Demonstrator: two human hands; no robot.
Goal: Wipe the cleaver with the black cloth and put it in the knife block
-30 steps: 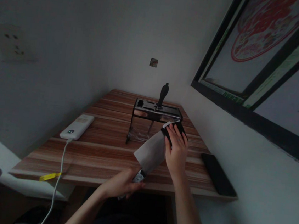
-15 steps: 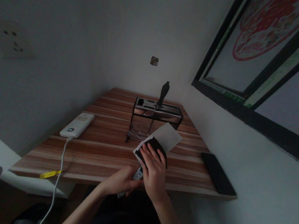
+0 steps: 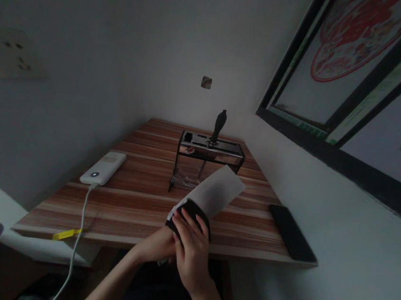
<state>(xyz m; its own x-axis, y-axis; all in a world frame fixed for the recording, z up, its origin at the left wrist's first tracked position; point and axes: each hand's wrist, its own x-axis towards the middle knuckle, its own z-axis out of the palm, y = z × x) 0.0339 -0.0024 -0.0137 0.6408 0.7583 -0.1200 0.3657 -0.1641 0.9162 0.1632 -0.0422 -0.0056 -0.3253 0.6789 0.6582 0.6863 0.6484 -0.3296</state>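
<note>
My left hand (image 3: 154,248) is closed round the handle of a broad cleaver, whose pale blade (image 3: 218,190) slants up and to the right over the front of the wooden table (image 3: 134,200). With its fingers curled over a black cloth (image 3: 189,212), my right hand (image 3: 191,251) presses the cloth against the blade's lower end, close to the handle. The handle itself is mostly hidden by both hands. Behind the blade stands a metal knife rack (image 3: 209,151) with one black-handled knife (image 3: 219,123) upright in it.
A white power bank (image 3: 103,168) with a cable (image 3: 79,232) lies at the table's left. A black phone (image 3: 290,231) lies flat at the right edge. Walls close in on the left, back and right; a dark window frame (image 3: 330,144) runs along the right wall.
My right hand has drawn the black cloth down the blade, from the tip by the rack to the end near the handle. The left hand has stayed on the handle.
</note>
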